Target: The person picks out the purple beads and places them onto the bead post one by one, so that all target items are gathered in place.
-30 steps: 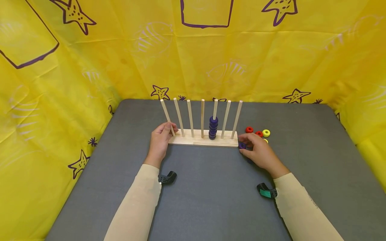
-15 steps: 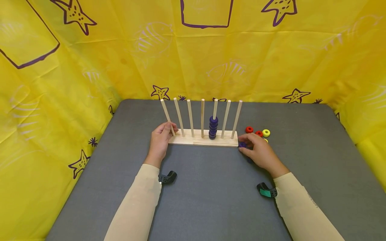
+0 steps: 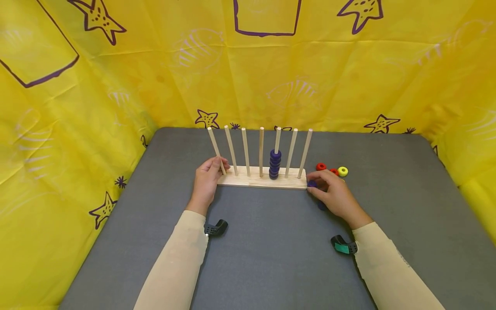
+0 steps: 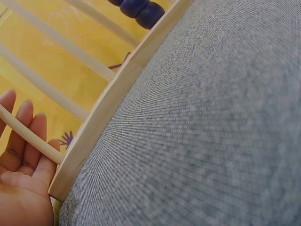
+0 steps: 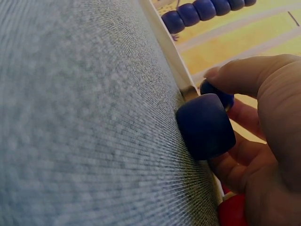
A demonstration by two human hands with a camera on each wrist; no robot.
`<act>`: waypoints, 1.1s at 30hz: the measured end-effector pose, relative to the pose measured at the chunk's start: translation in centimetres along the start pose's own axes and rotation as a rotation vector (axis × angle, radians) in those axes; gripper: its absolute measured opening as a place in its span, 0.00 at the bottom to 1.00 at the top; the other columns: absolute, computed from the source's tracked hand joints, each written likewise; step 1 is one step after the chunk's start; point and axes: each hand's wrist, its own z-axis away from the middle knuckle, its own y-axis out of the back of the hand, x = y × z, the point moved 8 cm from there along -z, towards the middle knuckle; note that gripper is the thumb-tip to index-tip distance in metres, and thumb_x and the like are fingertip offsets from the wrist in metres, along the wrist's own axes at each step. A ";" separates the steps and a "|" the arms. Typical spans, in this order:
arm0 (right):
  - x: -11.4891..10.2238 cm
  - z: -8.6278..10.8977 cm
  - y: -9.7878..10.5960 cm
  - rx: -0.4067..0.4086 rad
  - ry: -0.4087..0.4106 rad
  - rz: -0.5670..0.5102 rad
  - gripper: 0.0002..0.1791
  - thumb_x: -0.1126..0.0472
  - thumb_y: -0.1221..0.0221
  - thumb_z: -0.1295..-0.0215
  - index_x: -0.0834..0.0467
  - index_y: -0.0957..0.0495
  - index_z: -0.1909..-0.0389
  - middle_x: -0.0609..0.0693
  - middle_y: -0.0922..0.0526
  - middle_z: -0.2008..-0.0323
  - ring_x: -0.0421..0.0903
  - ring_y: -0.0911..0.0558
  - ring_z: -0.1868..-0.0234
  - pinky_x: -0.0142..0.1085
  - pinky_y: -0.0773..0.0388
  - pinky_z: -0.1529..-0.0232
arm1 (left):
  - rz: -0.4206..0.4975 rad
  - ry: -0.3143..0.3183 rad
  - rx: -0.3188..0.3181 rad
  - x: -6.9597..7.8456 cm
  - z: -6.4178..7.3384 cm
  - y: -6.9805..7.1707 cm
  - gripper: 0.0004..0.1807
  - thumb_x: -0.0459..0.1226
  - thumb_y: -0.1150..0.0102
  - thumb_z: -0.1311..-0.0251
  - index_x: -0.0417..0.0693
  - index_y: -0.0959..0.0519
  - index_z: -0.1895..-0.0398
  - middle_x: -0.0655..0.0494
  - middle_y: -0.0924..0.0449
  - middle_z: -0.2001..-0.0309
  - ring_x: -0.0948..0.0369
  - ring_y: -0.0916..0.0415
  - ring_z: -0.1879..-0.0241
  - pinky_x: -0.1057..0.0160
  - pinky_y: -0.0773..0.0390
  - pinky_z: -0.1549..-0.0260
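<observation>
A wooden peg stand (image 3: 267, 183) with several upright pegs stands on the table; a stack of purple-blue beads (image 3: 275, 165) is threaded on its third peg from the right. My left hand (image 3: 207, 181) holds the stand at its left end, fingers behind the leftmost peg (image 4: 30, 136). Beside the stand's right end, my right hand (image 3: 335, 193) pinches a dark blue bead (image 5: 217, 94) between thumb and fingers. Another dark blue bead (image 5: 206, 127) sits on the table under that hand, mostly hidden in the head view.
Behind my right hand lie red beads (image 3: 321, 166) and a yellow bead (image 3: 342, 171), some partly covered by the hand. The grey table (image 3: 255, 249) is bordered by a yellow patterned cloth (image 3: 248, 77) at the back and sides.
The bead in my right hand has risen slightly, and the other blue bead shows more below the hand. My left hand and the stand stay in place.
</observation>
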 end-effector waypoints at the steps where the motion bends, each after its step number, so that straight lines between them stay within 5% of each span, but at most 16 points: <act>1: 0.0 0.0 0.0 0.002 0.003 0.001 0.18 0.70 0.26 0.32 0.63 0.16 0.42 0.58 0.16 0.50 0.56 0.16 0.54 0.54 0.17 0.50 | 0.000 -0.001 0.000 0.0 0.0 0.0 0.27 0.47 0.44 0.15 0.24 0.18 0.49 0.42 0.16 0.58 0.54 0.17 0.52 0.53 0.19 0.41; 12: 0.0 -0.1 0.2 0.022 0.016 0.009 0.19 0.72 0.26 0.33 0.63 0.16 0.43 0.58 0.17 0.49 0.55 0.15 0.53 0.50 0.15 0.50 | -0.006 0.010 -0.001 -0.1 0.0 0.1 0.27 0.47 0.45 0.15 0.25 0.18 0.49 0.47 0.16 0.58 0.49 0.18 0.49 0.53 0.20 0.40; 22: -0.2 -0.1 0.6 0.071 0.030 -0.019 0.16 0.74 0.26 0.33 0.65 0.14 0.46 0.58 0.18 0.51 0.53 0.19 0.56 0.20 0.25 0.54 | -0.001 0.006 -0.004 0.1 0.1 -0.1 0.26 0.47 0.44 0.15 0.25 0.18 0.49 0.47 0.17 0.59 0.48 0.18 0.49 0.55 0.19 0.41; 33: -0.9 0.1 1.1 0.132 0.075 -0.063 0.16 0.76 0.27 0.35 0.68 0.14 0.47 0.60 0.18 0.51 0.54 0.19 0.54 0.17 0.26 0.51 | 0.006 0.014 -0.002 0.1 0.1 -0.1 0.25 0.45 0.44 0.15 0.25 0.18 0.48 0.44 0.17 0.57 0.48 0.18 0.49 0.53 0.20 0.39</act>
